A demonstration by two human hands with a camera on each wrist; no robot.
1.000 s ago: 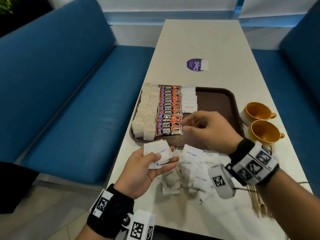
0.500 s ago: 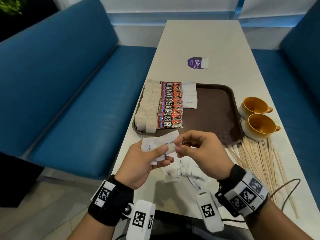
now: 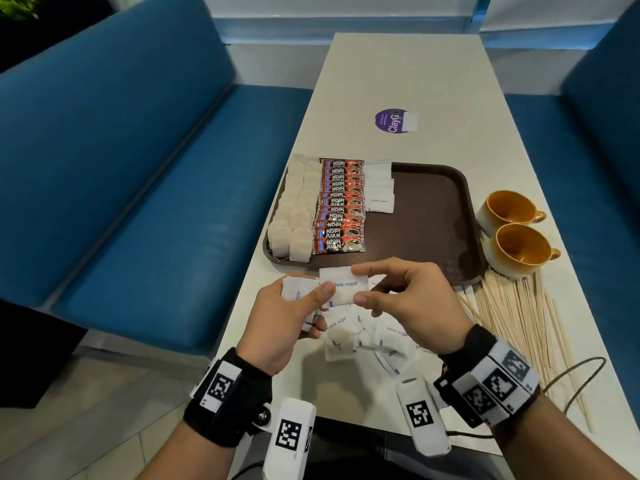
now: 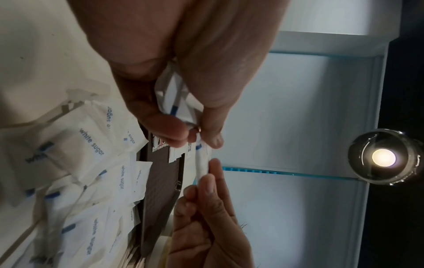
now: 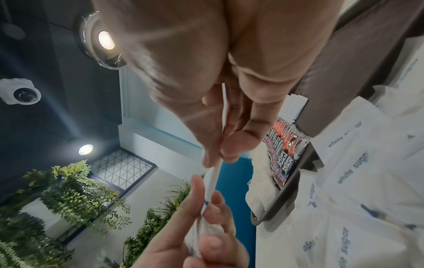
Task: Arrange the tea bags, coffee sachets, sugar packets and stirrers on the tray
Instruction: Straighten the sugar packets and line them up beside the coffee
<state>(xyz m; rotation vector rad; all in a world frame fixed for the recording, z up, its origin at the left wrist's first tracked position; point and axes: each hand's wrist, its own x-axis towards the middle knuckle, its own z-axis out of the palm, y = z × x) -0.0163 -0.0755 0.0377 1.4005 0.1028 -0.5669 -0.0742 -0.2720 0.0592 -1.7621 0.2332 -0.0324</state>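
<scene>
- My left hand (image 3: pixel 287 317) grips a small stack of sugar packets (image 3: pixel 298 294), thumb pressed across the top one.
- My right hand (image 3: pixel 412 303) pinches one white sugar packet (image 3: pixel 343 285) by its edge between thumb and fingers; the left thumb touches that packet's other end.
- Below both hands a loose heap of sugar packets (image 3: pixel 367 337) lies on the table (image 3: pixel 408 74), with the wooden stirrers (image 3: pixel 512 313) spread to its right.
- Beyond the hands sits the brown tray (image 3: pixel 433 209): tea bags (image 3: pixel 294 209) in two columns at the left, coffee sachets (image 3: pixel 341 206) beside them, then a short column of placed sugar packets (image 3: pixel 379 187).
- Two orange cups (image 3: pixel 512 233) stand just right of the tray.
</scene>
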